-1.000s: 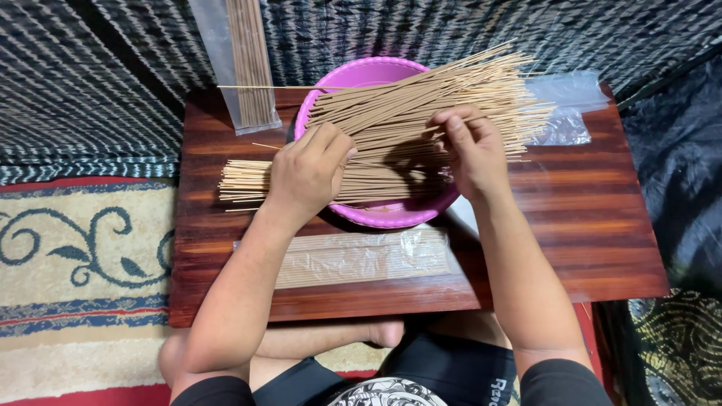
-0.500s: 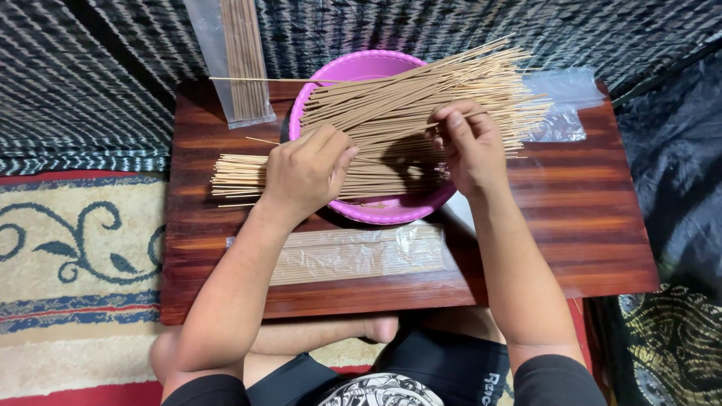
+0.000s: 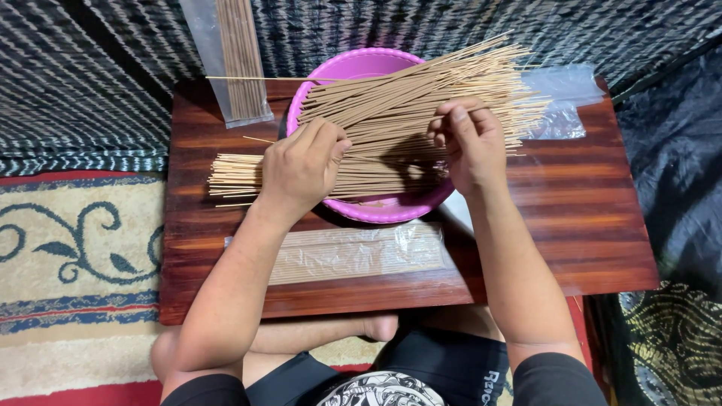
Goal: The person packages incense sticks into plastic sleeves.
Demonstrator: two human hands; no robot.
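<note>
Sticks (image 3: 391, 131) light, thin, brittle; left hand (image 3: 301, 169) clamps the bundle mid-length, right hand (image 3: 470, 146), at 3 o'clock, pinches a few; hold many, mid-length.

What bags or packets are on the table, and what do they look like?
Filled packet: flat clear plastic sleeve of tan sticks, lying crosswise on the wooden table's near side, between the arms.
Tall packet: clear sleeve of brown sticks at the far left edge, pointing away.
Empty bags: crumpled clear plastic at the far right, partly under the loose sticks' tips.
No signs or screens in view.
</note>
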